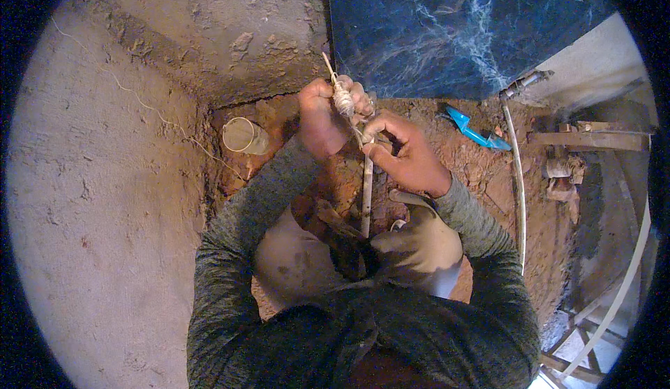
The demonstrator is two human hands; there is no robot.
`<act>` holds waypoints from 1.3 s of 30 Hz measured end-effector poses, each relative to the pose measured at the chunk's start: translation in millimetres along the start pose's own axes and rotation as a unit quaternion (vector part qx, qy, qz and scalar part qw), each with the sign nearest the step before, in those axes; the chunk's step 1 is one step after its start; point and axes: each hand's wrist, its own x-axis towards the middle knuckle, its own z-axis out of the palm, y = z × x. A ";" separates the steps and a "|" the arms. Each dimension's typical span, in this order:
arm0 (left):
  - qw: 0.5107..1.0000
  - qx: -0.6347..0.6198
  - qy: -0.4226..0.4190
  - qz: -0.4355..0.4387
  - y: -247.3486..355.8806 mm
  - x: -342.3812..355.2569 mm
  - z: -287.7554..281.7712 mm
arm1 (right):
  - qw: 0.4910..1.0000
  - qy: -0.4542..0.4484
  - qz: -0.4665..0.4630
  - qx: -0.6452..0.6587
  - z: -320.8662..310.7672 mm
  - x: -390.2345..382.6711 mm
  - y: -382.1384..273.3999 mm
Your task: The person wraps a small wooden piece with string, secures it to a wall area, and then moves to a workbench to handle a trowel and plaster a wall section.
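Up in front of me, my left hand (324,115) is closed around a thin stick wound with pale string (343,101). The stick's bare tip points up and away, past the fingers. Close beside it on the right, my right hand (408,153) has thumb and fingers pinched together at the near end of the stick, where some string seems to lie. The fingers hide the exact grip. Below the hands, a pale narrow pipe or rod (367,193) runs toward me between my knees; whether it touches the right hand is unclear.
A dark blue marbled slab (447,33) stands ahead, beside rough plaster walls. On the reddish dirt floor sit a translucent cup (241,136) at left and a bright blue plastic tool (477,132) at right. A white pipe (518,180) runs along the right. A thin string (160,115) crosses the left wall.
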 end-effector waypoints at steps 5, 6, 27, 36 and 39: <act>0.995 0.019 -0.102 -0.007 2.2 3.3 -12.7 | 0.992 0.074 0.076 0.066 0.7 -4.0 6.5; 0.996 -0.007 -0.089 -0.023 2.8 2.7 -14.0 | 0.993 0.080 0.071 0.053 0.1 -3.2 5.8; 0.993 0.097 0.047 -0.049 -13.3 -17.4 5.6 | 0.969 0.128 -0.092 -0.189 2.9 13.8 10.9; 0.980 0.197 -0.014 0.032 -24.9 -18.0 -22.1 | 0.977 0.111 -0.077 -0.164 3.9 14.4 13.0; 0.927 0.349 0.023 0.133 -29.2 -17.3 -9.3 | 0.985 0.145 -0.027 -0.090 5.3 11.6 13.0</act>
